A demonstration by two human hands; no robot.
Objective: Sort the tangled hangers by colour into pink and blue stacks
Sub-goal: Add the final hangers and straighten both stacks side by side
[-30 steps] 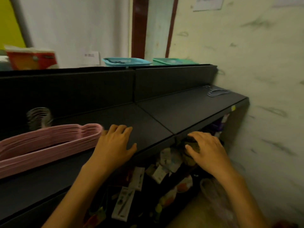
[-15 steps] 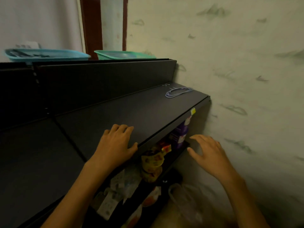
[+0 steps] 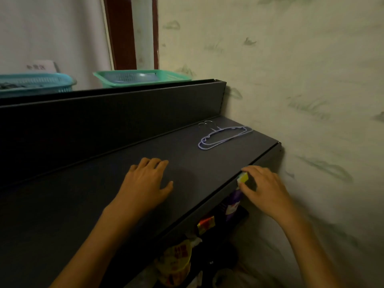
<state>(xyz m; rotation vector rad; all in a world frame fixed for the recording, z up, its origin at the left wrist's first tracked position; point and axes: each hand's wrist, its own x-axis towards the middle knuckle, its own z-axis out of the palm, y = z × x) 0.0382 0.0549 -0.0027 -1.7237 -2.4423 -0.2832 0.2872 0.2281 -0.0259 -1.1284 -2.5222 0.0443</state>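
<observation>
Blue hangers [image 3: 224, 136] with thin metal hooks lie flat at the far right end of the dark shelf [image 3: 87, 196], close to the wall. My left hand [image 3: 145, 181] rests palm down on the shelf top, fingers apart, holding nothing, well short of the hangers. My right hand [image 3: 264, 188] touches the shelf's front edge beside a small yellow label [image 3: 242, 177], fingers spread and empty. No pink hangers are in view.
A teal basket [image 3: 35, 85] and a green basket [image 3: 141, 77] stand on the ledge behind the shelf's raised back panel. The stained wall [image 3: 301, 90] closes off the right side. Packaged goods [image 3: 176, 258] fill the lower shelf.
My view has swung right along the shelf; the pink hanger stack has left the frame and the blue hangers are nearer. My right hand moved up from the lower shelf to the front edge.
</observation>
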